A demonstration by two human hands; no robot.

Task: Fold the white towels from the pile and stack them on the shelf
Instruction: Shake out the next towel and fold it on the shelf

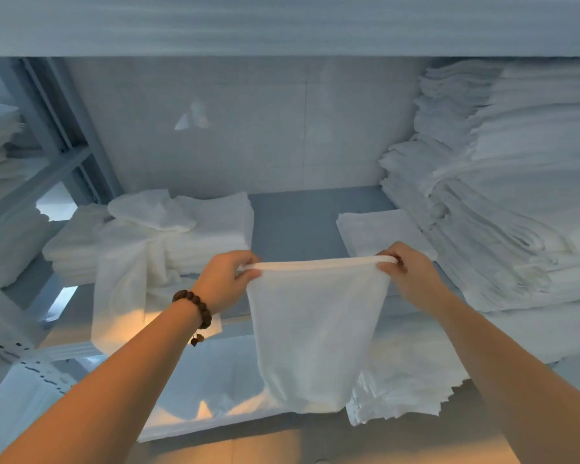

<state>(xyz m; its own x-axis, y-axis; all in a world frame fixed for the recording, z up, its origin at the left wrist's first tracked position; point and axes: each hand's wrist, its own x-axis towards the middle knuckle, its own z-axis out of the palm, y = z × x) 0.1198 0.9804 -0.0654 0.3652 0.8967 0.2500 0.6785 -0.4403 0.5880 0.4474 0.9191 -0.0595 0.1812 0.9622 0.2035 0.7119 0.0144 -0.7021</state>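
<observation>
Both hands — left hand (226, 279), right hand (411, 276) — pinched the top edge of a white towel (312, 339) hanging before the shelf (292, 222). A small folded stack (379, 232) already lay there; the loose pile (406, 386) below looked unfinished — much apparently remained.

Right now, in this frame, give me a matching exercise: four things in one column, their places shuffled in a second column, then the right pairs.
1. held towel
2. bracelet
3. tall towel stack
4. draped towel

a. right end of the shelf
b. hanging over the low left stack
c. pinched between left hand and right hand
d. on the left wrist

Pairs: 1-c, 2-d, 3-a, 4-b.
</observation>
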